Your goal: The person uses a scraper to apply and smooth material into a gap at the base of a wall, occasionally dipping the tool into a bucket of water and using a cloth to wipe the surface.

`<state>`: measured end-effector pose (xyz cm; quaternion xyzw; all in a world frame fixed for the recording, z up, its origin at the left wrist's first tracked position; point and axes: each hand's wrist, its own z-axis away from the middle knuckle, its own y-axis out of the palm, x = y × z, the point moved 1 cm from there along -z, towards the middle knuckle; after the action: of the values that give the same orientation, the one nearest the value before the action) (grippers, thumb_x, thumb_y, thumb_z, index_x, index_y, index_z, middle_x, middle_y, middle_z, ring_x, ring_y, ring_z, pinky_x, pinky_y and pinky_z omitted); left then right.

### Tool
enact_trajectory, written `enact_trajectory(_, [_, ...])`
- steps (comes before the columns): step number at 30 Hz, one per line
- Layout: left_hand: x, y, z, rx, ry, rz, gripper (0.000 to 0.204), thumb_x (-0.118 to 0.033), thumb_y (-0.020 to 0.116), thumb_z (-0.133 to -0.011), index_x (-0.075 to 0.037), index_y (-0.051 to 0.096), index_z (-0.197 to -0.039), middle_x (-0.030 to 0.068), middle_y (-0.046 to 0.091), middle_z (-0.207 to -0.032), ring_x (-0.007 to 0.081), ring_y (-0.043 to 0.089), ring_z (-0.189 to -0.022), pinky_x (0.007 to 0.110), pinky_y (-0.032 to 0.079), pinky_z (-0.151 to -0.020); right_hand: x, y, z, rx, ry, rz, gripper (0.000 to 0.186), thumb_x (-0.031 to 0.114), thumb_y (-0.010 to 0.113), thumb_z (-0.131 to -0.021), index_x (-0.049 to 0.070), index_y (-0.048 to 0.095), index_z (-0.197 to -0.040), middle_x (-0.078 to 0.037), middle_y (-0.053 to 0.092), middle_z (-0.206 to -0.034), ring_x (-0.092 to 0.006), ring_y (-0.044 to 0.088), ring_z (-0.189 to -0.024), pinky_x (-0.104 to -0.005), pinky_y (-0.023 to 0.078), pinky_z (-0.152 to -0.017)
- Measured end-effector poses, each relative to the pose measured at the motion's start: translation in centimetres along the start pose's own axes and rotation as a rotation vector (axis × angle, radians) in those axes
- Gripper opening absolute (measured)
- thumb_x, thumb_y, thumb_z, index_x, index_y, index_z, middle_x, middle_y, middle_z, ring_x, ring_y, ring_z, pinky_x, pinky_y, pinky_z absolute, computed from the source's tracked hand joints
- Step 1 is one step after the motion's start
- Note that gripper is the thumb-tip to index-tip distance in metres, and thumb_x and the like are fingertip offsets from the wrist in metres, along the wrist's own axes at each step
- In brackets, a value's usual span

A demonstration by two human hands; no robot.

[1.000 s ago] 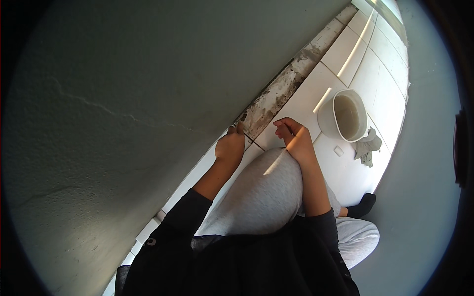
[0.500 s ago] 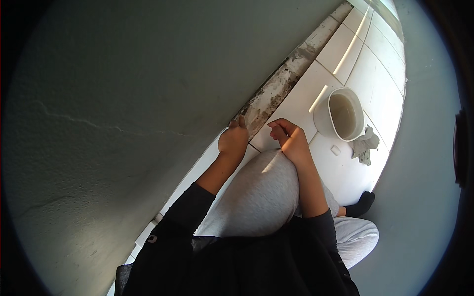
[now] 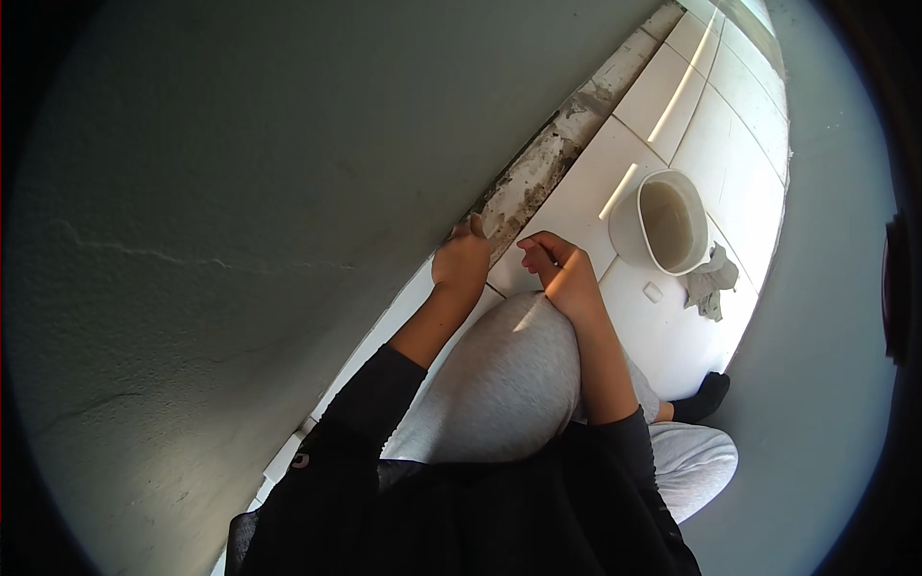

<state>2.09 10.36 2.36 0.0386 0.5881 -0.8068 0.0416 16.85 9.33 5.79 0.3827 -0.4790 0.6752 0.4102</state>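
Observation:
My left hand (image 3: pixel 463 261) is closed at the near end of a stained, patchy strip (image 3: pixel 523 184) along the foot of the wall. Its fingers curl against that strip, and whatever they hold is hidden behind the hand. Resting by my raised knee (image 3: pixel 509 374) in grey trousers, my right hand (image 3: pixel 569 278) has loosely bent fingers with a gap between them and nothing visible inside. Both hands are close together over the white floor tiles (image 3: pixel 576 192).
A white tub (image 3: pixel 626 226) of cloudy liquid stands to the right on the tiles. A crumpled grey cloth (image 3: pixel 711 288) lies against it, near a small pale block (image 3: pixel 653 292). A grey wall (image 3: pixel 240 144) rises at left, with a grey-blue surface (image 3: pixel 826 317) on the right.
My left hand has shifted slightly right and up along the strip, its forearm moving with it. My right hand, the tub and the cloth stay practically where they were.

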Motion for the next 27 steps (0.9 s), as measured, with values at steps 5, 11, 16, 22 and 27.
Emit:
enact_trajectory(5, [-0.9,-0.2,-2.8,-0.029,-0.015,0.057,0.045,-0.006,0.048,-0.080,-0.001,0.041,-0.124,0.0193,0.057,-0.098,0.0315,0.064,-0.076,0.036,0.054,-0.063,0.1,0.0,0.0,-0.012,-0.023,-0.001,0.020,0.020,0.055,-0.084,0.003,0.063,-0.092,-0.007,0.062,-0.068,-0.0125,0.056,-0.061,-0.0253,0.043,-0.060])
enact_trajectory(11, [0.6,0.8,1.1,-0.032,0.013,-0.038,0.045,-0.006,0.049,-0.079,0.000,0.041,-0.123,0.0182,0.057,-0.095,0.0300,0.064,-0.076,0.036,0.054,-0.062,0.6,-0.5,0.1,-0.008,0.022,0.039,0.020,0.020,0.055,-0.084,0.003,0.064,-0.090,-0.007,0.062,-0.068,-0.0126,0.056,-0.060,-0.0254,0.043,-0.059])
enact_trajectory(16, [-1.0,0.4,-2.7,-0.089,0.034,0.000,0.047,-0.005,0.050,-0.079,0.000,0.040,-0.124,0.0183,0.057,-0.096,0.0297,0.064,-0.075,0.035,0.054,-0.062,0.5,0.1,0.1,-0.016,-0.026,0.024,0.020,0.021,0.055,-0.083,0.003,0.063,-0.090,-0.007,0.062,-0.068,-0.0125,0.055,-0.059,-0.0251,0.043,-0.059])
enact_trajectory(22, [-1.6,0.5,-2.1,-0.062,0.014,0.007,0.043,-0.006,0.051,-0.079,0.000,0.042,-0.121,0.0194,0.057,-0.098,0.0304,0.064,-0.076,0.035,0.054,-0.063,0.6,-0.7,0.0,0.027,0.042,0.032,0.018,0.016,0.052,-0.086,0.003,0.063,-0.092,-0.003,0.059,-0.070,-0.0094,0.054,-0.067,-0.0225,0.043,-0.065])
enact_trajectory(27, [-0.5,0.5,-0.4,-0.025,-0.028,0.010,0.043,-0.007,0.051,-0.079,0.000,0.042,-0.121,0.0191,0.057,-0.098,0.0303,0.064,-0.078,0.035,0.054,-0.065,0.5,-0.2,0.0,0.016,0.026,0.015,0.019,0.018,0.053,-0.084,0.003,0.063,-0.091,-0.005,0.061,-0.069,-0.0110,0.055,-0.063,-0.0241,0.043,-0.062])
